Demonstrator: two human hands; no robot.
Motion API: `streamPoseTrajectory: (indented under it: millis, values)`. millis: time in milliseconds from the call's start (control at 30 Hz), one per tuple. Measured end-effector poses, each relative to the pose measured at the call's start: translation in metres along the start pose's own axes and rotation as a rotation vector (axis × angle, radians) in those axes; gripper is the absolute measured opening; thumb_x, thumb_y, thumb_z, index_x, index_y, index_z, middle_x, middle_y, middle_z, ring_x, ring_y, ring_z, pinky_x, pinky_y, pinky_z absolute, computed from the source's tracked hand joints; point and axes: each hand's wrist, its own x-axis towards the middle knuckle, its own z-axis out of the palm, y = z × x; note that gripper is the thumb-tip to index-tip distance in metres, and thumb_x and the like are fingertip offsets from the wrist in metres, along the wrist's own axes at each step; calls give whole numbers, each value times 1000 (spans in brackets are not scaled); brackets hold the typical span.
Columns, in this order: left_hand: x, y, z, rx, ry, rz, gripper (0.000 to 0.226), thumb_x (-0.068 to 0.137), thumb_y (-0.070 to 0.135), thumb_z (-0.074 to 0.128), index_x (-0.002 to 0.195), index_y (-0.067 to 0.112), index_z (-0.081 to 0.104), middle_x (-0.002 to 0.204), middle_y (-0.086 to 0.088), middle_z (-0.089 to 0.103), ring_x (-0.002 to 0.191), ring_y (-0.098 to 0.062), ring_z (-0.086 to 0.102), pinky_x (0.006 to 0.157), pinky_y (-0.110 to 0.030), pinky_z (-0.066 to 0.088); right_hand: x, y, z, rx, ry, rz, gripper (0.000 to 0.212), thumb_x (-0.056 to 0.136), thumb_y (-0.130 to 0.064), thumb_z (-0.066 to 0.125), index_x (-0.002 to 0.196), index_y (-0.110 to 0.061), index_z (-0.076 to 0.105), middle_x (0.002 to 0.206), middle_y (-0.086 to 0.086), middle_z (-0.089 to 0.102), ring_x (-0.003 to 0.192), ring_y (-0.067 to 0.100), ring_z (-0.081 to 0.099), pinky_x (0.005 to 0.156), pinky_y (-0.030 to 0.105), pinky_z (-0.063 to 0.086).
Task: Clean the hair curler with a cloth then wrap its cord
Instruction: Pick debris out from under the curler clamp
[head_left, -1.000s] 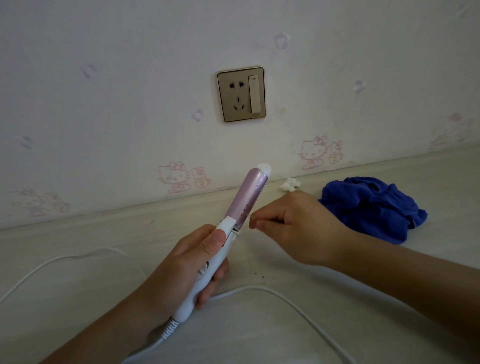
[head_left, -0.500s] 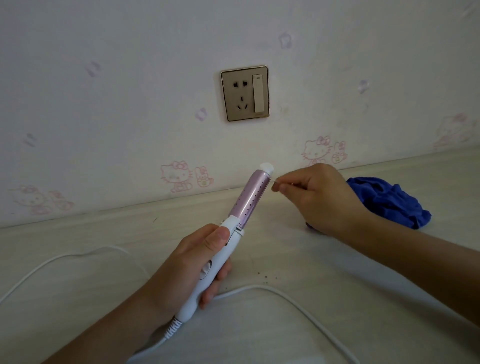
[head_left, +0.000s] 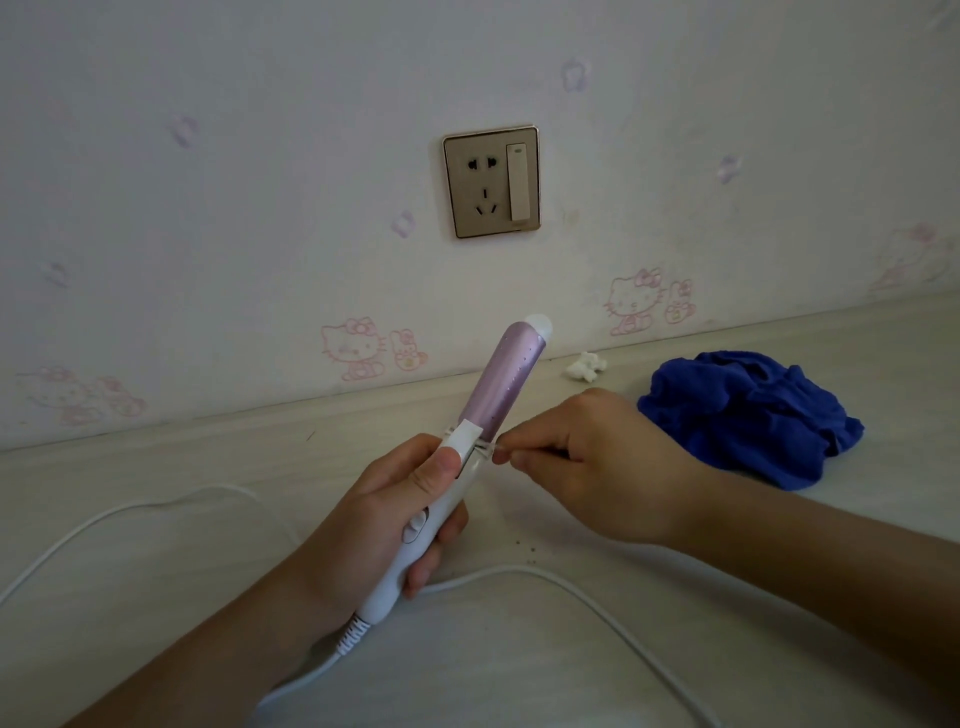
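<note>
Left hand holds the curler up, right hand pinches at its hinge.
I have the left hand (head_left: 384, 512) wrapped round the curler (head_left: 506, 384) by its white handle, purple barrel tilted up toward the wall, above the desk (head_left: 156, 597). Right hand (head_left: 597, 460) fingers (head_left: 501, 457) are curled, tips pinched right at the hinge; I can't tell if they grasp anything. The cord (head_left: 597, 597) loops over the desk, and the blue cloth (head_left: 748, 415) lies to the right, untouched.

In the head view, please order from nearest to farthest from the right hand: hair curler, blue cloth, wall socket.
1. The white and pink hair curler, at the fingertips of the right hand, on its left.
2. The crumpled blue cloth, on the surface to its right.
3. The gold-framed wall socket, high on the wall behind.
</note>
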Motion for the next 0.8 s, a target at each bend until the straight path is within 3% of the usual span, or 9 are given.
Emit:
streamPoseTrajectory:
  millis: [200, 367, 533, 600, 700, 800]
  values:
    - [1, 1, 1, -27, -8, -3, 34, 92, 55, 57, 90, 22, 64, 71, -15, 56, 36, -18, 42, 41, -23, 34, 4, 10, 5, 81, 75, 59, 31, 102, -29, 59, 91, -5, 75, 69, 10, 66, 65, 22, 56, 62, 36, 50]
    - [0, 0, 1, -39, -4, -2, 35, 94, 51, 50, 92, 19, 65, 70, -14, 56, 35, -17, 42, 39, -22, 35, 3, 12, 5, 102, 55, 16, 30, 102, -29, 56, 98, -6, 75, 85, 11, 74, 75, 24, 66, 75, 46, 55]
    - [0, 0, -1, -82, 15, 4, 35, 94, 50, 48, 84, 23, 68, 67, -12, 56, 34, -15, 39, 38, -22, 35, 6, 19, -1, 171, 115, 111, 21, 101, -24, 60, 109, -24, 80, 96, 1, 79, 88, 19, 73, 85, 44, 60]
    - [-1, 0, 0, -40, -5, 4, 34, 95, 50, 48, 89, 22, 67, 68, -11, 57, 34, -16, 39, 38, -22, 35, 8, 23, -3, 179, 164, 130, 21, 101, -26, 60, 109, -27, 79, 89, 2, 79, 80, 21, 72, 79, 44, 61]
    - [-1, 0, 2, 4, -4, 5, 33, 95, 52, 51, 92, 24, 67, 69, -10, 58, 36, -16, 41, 39, -22, 36, 12, 30, -9, 184, 217, 156, 18, 99, -27, 63, 99, -27, 81, 62, -3, 68, 50, 14, 54, 50, 32, 49]
    - [-2, 0, 4, 39, 11, 10, 35, 92, 56, 53, 95, 23, 66, 70, -8, 60, 37, -17, 42, 39, -23, 36, 10, 27, -6, 132, 200, 89, 20, 99, -25, 61, 91, -19, 78, 64, 1, 65, 56, 17, 55, 54, 35, 49]
